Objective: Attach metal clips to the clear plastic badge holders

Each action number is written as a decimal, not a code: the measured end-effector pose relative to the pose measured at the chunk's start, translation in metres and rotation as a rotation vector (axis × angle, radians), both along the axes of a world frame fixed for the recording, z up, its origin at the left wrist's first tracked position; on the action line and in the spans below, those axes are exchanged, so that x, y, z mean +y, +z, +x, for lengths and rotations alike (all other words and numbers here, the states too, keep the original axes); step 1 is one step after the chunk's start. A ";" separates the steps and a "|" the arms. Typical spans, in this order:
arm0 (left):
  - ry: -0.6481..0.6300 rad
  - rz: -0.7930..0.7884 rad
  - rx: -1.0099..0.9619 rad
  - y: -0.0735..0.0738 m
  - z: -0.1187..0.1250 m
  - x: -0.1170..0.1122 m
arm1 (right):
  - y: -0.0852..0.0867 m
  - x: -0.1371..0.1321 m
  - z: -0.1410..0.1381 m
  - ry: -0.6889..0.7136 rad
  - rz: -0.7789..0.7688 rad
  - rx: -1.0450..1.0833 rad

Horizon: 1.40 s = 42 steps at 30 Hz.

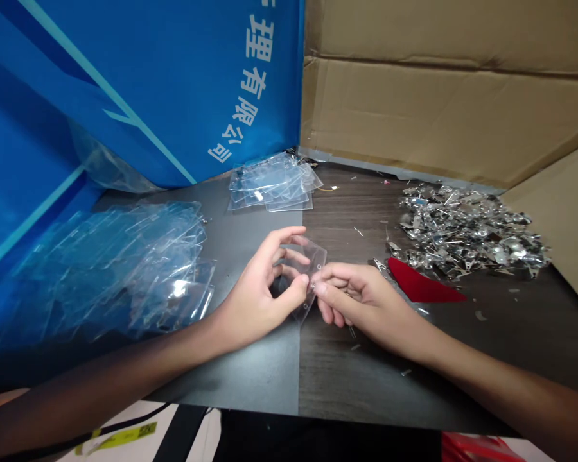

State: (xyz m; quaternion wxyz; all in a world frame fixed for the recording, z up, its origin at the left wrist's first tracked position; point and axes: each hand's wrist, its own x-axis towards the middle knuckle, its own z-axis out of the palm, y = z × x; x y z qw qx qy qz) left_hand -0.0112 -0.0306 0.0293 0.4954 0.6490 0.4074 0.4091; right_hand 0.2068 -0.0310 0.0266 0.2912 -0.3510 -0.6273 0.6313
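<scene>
My left hand (279, 276) is closed on a clear plastic badge holder (313, 250), with the thumb on its near face and the fingers behind. Small round holes show along the holder's right edge. At that edge, my right hand (347, 289) pinches with thumb and forefinger; a tiny shiny bit shows at the fingertips, probably part of a metal clip, mostly hidden. A large heap of metal badge clips with clear straps (467, 231) lies to the right of my right hand. Many more clear holders (168, 256) are piled to the left of my left hand.
Another stack of clear holders (274, 183) lies at the back middle. A red curved piece (424, 282) rests in front of the clip heap. Blue printed sheeting (173, 77) and cardboard (414, 109) wall off the back. Small plastic scraps dot the dark tabletop (337, 378).
</scene>
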 end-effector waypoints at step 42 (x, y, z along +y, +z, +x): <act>0.074 0.072 0.157 -0.008 -0.005 0.008 | 0.003 -0.006 0.001 -0.007 0.449 -0.222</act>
